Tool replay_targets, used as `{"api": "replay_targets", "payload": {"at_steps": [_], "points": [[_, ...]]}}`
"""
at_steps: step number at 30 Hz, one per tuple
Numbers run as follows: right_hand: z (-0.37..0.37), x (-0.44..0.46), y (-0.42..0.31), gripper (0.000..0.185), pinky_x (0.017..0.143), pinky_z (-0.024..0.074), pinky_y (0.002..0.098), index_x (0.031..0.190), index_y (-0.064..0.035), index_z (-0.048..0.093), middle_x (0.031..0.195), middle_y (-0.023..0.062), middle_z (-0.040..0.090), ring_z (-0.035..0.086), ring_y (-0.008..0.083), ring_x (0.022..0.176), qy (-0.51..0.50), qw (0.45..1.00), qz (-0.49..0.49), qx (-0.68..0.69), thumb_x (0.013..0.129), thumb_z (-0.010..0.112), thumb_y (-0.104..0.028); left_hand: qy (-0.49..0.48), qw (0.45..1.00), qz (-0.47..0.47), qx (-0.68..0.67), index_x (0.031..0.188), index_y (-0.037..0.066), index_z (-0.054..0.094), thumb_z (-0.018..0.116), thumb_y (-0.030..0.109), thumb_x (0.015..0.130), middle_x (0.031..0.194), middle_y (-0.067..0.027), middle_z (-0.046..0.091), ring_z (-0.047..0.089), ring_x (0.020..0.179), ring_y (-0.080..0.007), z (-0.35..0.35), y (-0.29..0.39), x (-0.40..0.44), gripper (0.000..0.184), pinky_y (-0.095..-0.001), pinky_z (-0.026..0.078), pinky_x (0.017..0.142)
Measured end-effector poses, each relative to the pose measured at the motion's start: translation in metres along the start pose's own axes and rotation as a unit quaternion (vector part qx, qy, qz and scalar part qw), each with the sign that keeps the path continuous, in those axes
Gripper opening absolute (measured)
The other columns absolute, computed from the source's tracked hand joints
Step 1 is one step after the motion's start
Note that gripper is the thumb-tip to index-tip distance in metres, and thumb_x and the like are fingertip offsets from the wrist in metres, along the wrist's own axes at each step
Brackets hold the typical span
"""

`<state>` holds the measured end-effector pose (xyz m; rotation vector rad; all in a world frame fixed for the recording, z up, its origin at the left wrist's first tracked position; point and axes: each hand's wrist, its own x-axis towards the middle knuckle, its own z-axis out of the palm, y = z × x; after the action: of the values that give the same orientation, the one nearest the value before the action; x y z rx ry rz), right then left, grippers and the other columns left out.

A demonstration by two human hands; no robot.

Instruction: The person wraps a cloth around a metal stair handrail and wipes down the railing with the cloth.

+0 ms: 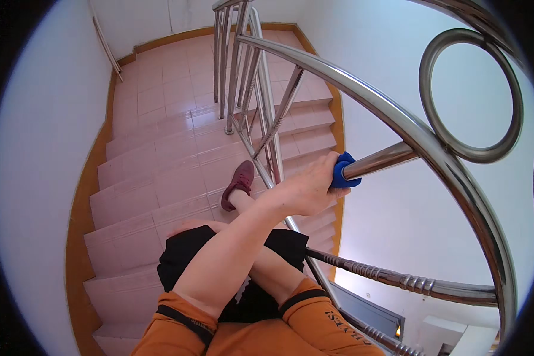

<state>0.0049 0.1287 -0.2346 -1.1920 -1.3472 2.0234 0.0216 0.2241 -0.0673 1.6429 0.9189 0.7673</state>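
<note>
My left hand (314, 185) reaches across to the right and is closed around a steel railing bar (382, 161). A blue cloth (345, 170) is wrapped about that bar, pressed under my fingers. My left forearm crosses over my right forearm (273, 270). My right hand (187, 225) seems to lie beyond the black shorts (187, 249), at the left; its fingers cannot be made out. The bar joins a thick curved steel handrail (397, 115).
Pink tiled stairs (142, 196) run along the left, with a landing (178, 65) at the top. A steel ring (427, 83) sits on the outer side of the handrail. A lower twisted bar (397, 280) crosses at the right. One maroon shoe (241, 181) rests on a step.
</note>
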Motion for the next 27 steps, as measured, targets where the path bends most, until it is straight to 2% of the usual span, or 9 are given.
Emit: {"api": "replay_targets", "payload": {"at_steps": [2,5,12,14,27], "points": [[0.000,0.000,0.000,0.032,0.089,0.0432,0.0297,0.116,-0.0001,0.055,0.107,0.0105,0.060,0.055,0.0158,0.102,0.001,1.000,0.000,0.000,0.090,0.056,-0.019,0.009,1.000,-0.003,0.005,0.128,0.005,0.034,0.062,0.023,0.090,0.115,-0.0219,0.051,0.051,0.106,-0.0347,0.001,0.001,0.000,0.051,-0.0392,0.040,0.092],[0.001,-0.002,0.001,0.032,0.089,0.0432,0.0298,0.116,0.0000,0.056,0.106,0.0106,0.060,0.055,0.0158,0.101,0.002,1.000,0.000,0.001,0.090,0.056,-0.019,-0.005,1.000,-0.018,0.003,0.129,0.000,0.034,0.061,0.026,0.088,0.122,-0.0236,0.047,0.046,0.114,-0.0381,-0.002,0.004,-0.001,0.056,-0.0421,0.038,0.097],[-0.001,-0.007,-0.001,0.031,0.089,0.0432,0.0300,0.114,0.0000,0.056,0.105,0.0107,0.061,0.055,0.0158,0.101,0.007,1.000,-0.005,0.006,0.090,0.056,-0.019,-0.005,1.000,0.001,-0.001,0.129,0.001,0.034,0.061,0.026,0.088,0.122,-0.0231,0.047,0.046,0.114,-0.0380,-0.004,0.005,-0.001,0.055,-0.0421,0.038,0.097],[-0.001,-0.006,-0.001,0.031,0.089,0.0432,0.0300,0.114,0.0000,0.057,0.104,0.0108,0.061,0.055,0.0158,0.100,0.011,1.000,-0.006,0.009,0.090,0.056,-0.019,-0.021,0.999,-0.036,0.003,0.129,0.001,0.035,0.061,0.027,0.088,0.122,-0.0228,0.047,0.046,0.114,-0.0378,-0.006,0.012,-0.003,0.055,-0.0421,0.038,0.097],[-0.001,-0.011,-0.002,0.029,0.088,0.0433,0.0303,0.112,0.0002,0.058,0.101,0.0110,0.062,0.056,0.0158,0.099,0.016,1.000,-0.009,0.021,0.090,0.056,-0.019,-0.011,0.999,-0.030,0.012,0.130,0.001,0.034,0.061,0.028,0.088,0.122,-0.0224,0.047,0.047,0.114,-0.0367,-0.004,0.008,-0.001,0.057,-0.0426,0.038,0.097]]}}
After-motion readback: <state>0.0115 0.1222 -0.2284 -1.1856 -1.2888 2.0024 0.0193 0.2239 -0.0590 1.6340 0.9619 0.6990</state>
